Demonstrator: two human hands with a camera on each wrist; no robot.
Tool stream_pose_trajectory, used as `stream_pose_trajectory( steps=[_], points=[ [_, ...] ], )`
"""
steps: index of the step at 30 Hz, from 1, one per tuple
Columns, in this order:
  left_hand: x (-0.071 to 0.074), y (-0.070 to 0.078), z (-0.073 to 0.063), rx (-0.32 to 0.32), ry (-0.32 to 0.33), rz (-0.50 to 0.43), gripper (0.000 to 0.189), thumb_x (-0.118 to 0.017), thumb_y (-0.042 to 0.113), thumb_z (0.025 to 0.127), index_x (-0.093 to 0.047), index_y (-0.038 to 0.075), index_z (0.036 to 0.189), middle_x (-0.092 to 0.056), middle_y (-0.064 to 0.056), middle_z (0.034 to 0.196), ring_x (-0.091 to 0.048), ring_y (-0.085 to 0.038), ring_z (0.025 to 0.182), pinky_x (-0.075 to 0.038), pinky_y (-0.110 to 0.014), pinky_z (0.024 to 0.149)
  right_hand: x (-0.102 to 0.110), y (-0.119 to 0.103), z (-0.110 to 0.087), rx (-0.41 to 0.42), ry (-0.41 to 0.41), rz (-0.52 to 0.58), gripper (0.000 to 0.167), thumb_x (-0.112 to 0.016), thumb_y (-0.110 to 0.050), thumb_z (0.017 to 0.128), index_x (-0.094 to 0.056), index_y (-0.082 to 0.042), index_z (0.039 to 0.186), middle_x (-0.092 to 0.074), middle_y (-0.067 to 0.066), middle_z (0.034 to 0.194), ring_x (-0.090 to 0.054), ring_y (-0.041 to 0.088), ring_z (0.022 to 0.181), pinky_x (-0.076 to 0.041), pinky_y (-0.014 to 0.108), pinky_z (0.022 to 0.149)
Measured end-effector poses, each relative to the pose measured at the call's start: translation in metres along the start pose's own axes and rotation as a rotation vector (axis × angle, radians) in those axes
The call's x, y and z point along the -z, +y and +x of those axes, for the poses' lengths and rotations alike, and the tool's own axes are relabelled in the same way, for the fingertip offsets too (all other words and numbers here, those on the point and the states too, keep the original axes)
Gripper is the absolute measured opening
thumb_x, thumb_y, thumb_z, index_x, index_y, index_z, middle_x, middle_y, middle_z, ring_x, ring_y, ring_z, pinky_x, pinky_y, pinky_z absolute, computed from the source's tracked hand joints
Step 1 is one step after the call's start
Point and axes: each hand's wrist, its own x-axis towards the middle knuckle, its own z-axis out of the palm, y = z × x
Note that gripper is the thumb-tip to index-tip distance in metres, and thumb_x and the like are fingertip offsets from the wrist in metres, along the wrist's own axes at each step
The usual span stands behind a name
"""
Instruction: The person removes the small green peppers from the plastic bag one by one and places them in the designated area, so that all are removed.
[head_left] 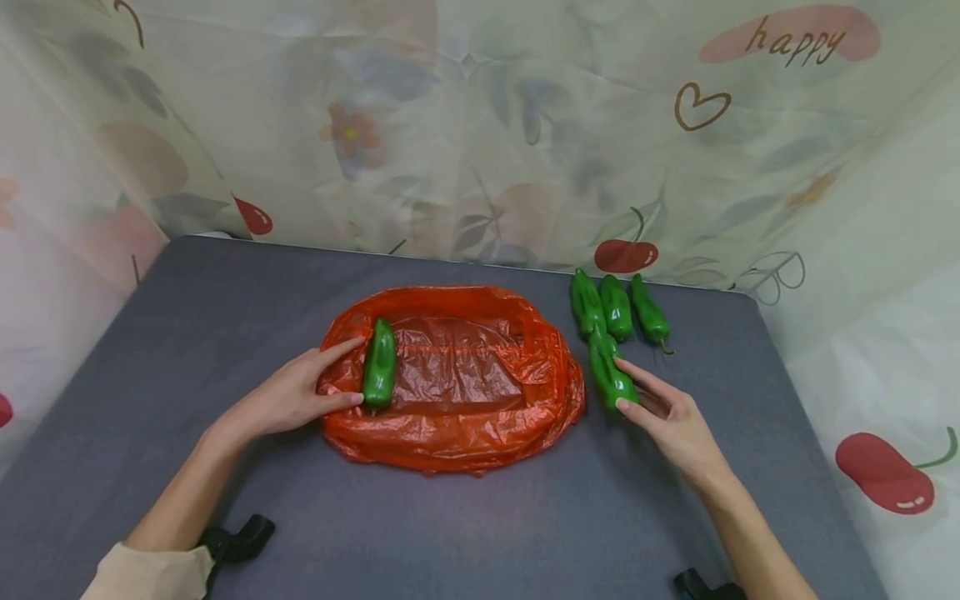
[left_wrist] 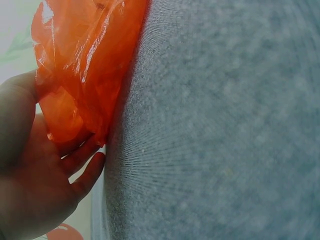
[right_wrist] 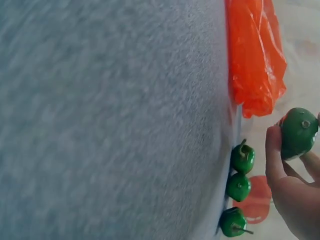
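A red plastic bag lies spread with its mouth facing up, one green pepper inside at its left end. My left hand holds the bag's left rim, thumb and index finger reaching over the edge beside that pepper. In the left wrist view, red film fills the space between thumb and fingers. My right hand grips a second green pepper to the right of the bag. The right wrist view shows this held pepper raised above the table, blunt end towards the camera.
Three more green peppers lie side by side near the table's back right edge. A grey cloth covers the table. Behind hangs a printed curtain with flowers and cherries. Black straps sit at both wrists.
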Motion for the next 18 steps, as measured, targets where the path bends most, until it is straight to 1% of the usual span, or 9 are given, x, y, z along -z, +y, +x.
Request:
stream_pose_trajectory(
  steps=[2, 4, 9, 11, 15, 18],
  points=[
    [0.000, 0.000, 0.000, -0.001, 0.000, -0.002, 0.084, -0.072, 0.046, 0.089, -0.034, 0.013, 0.156, -0.052, -0.023, 0.129, -0.052, -0.033, 0.112, -0.046, -0.051, 0.090, 0.002, 0.001, 0.000, -0.021, 0.008, -0.014, 0.058, -0.066, -0.025, 0.097, -0.045, -0.020, 0.151, -0.039, 0.012, 0.154, -0.054, 0.001, 0.122, -0.049, 0.019, 0.088],
    [-0.001, 0.000, 0.001, -0.001, 0.001, -0.005, 0.084, -0.073, 0.046, 0.089, -0.034, 0.013, 0.156, -0.051, -0.023, 0.129, -0.051, -0.033, 0.112, -0.046, -0.051, 0.091, 0.004, 0.003, -0.001, -0.049, 0.019, -0.029, 0.059, -0.067, -0.028, 0.097, -0.045, -0.021, 0.151, -0.038, 0.011, 0.155, -0.053, 0.005, 0.125, -0.048, 0.017, 0.088],
    [-0.001, -0.002, 0.001, -0.001, 0.000, -0.003, 0.084, -0.073, 0.046, 0.089, -0.033, 0.014, 0.156, -0.051, -0.023, 0.130, -0.051, -0.033, 0.113, -0.045, -0.052, 0.092, 0.008, 0.007, 0.000, -0.110, 0.044, -0.065, 0.061, -0.068, -0.034, 0.095, -0.045, -0.023, 0.151, -0.036, 0.009, 0.156, -0.047, 0.024, 0.134, -0.046, 0.014, 0.088],
    [-0.001, -0.003, 0.002, 0.000, -0.001, -0.001, 0.084, -0.073, 0.046, 0.089, -0.033, 0.014, 0.156, -0.051, -0.022, 0.130, -0.051, -0.033, 0.113, -0.045, -0.051, 0.091, 0.009, 0.008, 0.000, -0.126, 0.047, -0.080, 0.063, -0.068, -0.035, 0.095, -0.044, -0.023, 0.152, -0.035, 0.010, 0.156, -0.045, 0.029, 0.135, -0.045, 0.013, 0.087],
    [-0.002, -0.004, 0.002, 0.007, 0.000, -0.001, 0.085, -0.073, 0.047, 0.089, -0.033, 0.014, 0.156, -0.051, -0.022, 0.129, -0.051, -0.033, 0.112, -0.046, -0.051, 0.091, 0.010, 0.011, 0.001, -0.157, 0.047, -0.085, 0.067, -0.071, -0.035, 0.093, -0.042, -0.024, 0.153, -0.034, 0.012, 0.157, -0.045, 0.031, 0.135, -0.046, 0.014, 0.086],
    [-0.002, -0.003, 0.001, 0.014, 0.000, -0.003, 0.085, -0.073, 0.047, 0.088, -0.033, 0.014, 0.156, -0.051, -0.022, 0.129, -0.051, -0.033, 0.112, -0.046, -0.051, 0.091, 0.010, 0.014, 0.002, -0.172, 0.043, -0.078, 0.069, -0.073, -0.033, 0.092, -0.042, -0.023, 0.153, -0.035, 0.013, 0.156, -0.050, 0.025, 0.131, -0.048, 0.017, 0.085]
  ],
)
